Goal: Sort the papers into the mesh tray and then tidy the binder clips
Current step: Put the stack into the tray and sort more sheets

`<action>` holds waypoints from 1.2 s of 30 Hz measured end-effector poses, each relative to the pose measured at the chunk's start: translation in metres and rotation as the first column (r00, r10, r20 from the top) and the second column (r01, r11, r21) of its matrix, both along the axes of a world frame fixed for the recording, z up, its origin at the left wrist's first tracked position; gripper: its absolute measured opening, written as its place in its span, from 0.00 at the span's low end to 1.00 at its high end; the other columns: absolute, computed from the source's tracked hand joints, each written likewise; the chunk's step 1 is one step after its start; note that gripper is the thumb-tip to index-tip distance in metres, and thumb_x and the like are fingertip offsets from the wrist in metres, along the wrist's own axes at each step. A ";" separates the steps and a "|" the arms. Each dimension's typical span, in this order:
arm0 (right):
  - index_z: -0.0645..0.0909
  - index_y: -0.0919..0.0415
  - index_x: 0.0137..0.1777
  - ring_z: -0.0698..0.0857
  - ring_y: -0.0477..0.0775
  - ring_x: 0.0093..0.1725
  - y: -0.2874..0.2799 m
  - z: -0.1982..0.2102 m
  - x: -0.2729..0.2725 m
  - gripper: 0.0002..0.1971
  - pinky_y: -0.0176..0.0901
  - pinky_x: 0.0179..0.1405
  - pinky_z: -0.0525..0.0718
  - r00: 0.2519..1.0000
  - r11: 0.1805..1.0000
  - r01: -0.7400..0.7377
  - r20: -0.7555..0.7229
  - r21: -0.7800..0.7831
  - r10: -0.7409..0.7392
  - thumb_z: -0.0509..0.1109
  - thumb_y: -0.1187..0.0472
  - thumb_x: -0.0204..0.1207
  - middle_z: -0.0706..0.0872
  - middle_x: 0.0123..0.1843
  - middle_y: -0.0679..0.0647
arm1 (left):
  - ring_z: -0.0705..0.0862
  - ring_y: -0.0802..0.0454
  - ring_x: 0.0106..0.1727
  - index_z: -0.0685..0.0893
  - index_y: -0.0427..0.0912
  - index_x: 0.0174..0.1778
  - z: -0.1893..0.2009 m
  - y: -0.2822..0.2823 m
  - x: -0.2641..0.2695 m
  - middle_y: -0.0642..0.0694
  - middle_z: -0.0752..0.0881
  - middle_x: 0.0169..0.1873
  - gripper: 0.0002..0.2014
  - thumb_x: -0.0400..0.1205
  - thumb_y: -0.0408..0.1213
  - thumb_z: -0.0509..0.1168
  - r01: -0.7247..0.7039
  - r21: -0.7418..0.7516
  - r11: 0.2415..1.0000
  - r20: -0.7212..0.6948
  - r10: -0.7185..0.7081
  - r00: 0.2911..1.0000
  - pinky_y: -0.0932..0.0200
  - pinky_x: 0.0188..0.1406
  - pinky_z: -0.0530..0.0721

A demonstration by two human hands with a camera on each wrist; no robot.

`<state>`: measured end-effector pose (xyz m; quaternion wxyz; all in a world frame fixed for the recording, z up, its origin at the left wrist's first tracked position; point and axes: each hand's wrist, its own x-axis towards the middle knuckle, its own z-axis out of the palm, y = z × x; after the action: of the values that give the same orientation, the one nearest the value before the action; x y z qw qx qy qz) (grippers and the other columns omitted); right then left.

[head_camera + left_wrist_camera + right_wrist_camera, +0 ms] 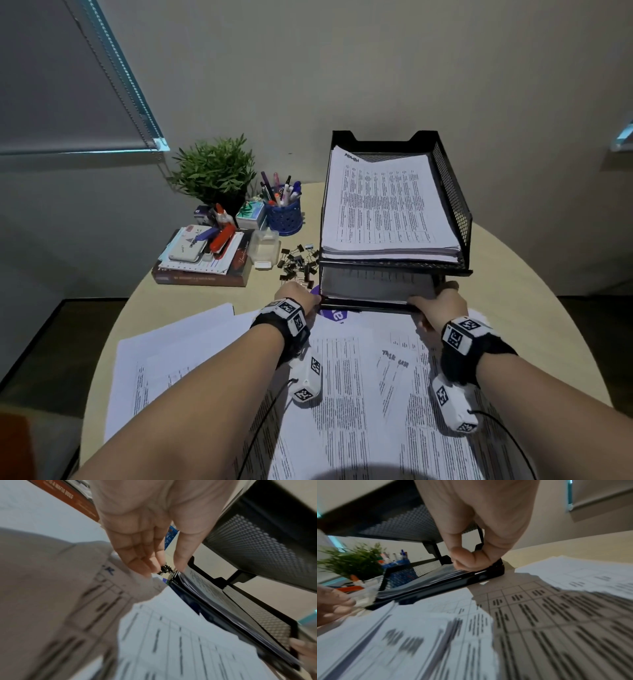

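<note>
Nearest, loose printed papers lie spread and overlapping across the near half of the round tabletop, under both forearms. Just beyond them, the left hand reaches to the near left corner of the black mesh tray; in the left wrist view its fingers are straight and close together, the thumb apart from them, with the tips just beside a binder clip and holding nothing. The right hand is at the near right corner of the tray's lower tier, its fingers curled down onto the edge of the paper stack lying in that tier, thumb beneath at the front rim. The upper tier holds a thick stack of printed sheets. Left of the tray, a heap of black binder clips lies on the tabletop, beside a small clear box. Farther left sit stacked books with a stapler, and beyond them a blue pen cup and a potted plant.
</note>
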<state>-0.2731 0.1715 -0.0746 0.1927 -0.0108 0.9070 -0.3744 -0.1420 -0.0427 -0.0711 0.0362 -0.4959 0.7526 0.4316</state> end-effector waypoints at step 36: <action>0.72 0.61 0.51 0.72 0.49 0.37 0.056 -0.007 0.215 0.11 0.39 0.32 0.67 0.942 0.945 -0.326 0.100 0.036 0.321 0.70 0.59 0.74 0.72 0.41 0.51 | 0.70 0.34 0.72 0.57 0.34 0.80 -0.023 0.022 0.281 0.32 0.65 0.74 0.53 0.65 0.46 0.80 -0.256 -0.145 0.956 0.222 0.283 0.933 0.43 0.66 0.77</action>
<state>-0.0581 0.2275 -0.0816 0.2937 -0.1374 0.8923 -0.3142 0.1393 -0.0204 -0.0937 0.0391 -0.6443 0.6907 0.3259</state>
